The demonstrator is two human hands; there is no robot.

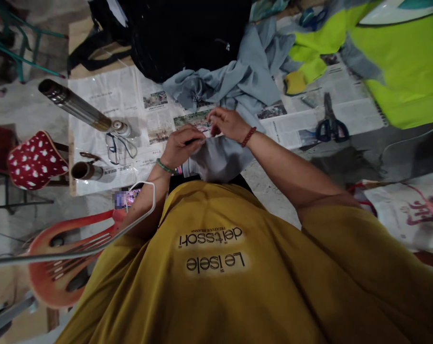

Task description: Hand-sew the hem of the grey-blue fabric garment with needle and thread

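Grey cloth hangs in front of my waist at the table's near edge. My left hand, with a green bead bracelet at the wrist, pinches the cloth's upper edge between thumb and fingers. Just above that edge is my right hand, wearing a red bead bracelet. Its fingers are curled together close to the left fingertips; whatever they pinch is too small to make out. Beyond both hands lies a crumpled blue-grey fabric.
Newspaper covers the table. On it are a steel flask, glasses, a cup and scissors. A black bag stands behind; an iron rests on yellow-green fabric. A red chair is left.
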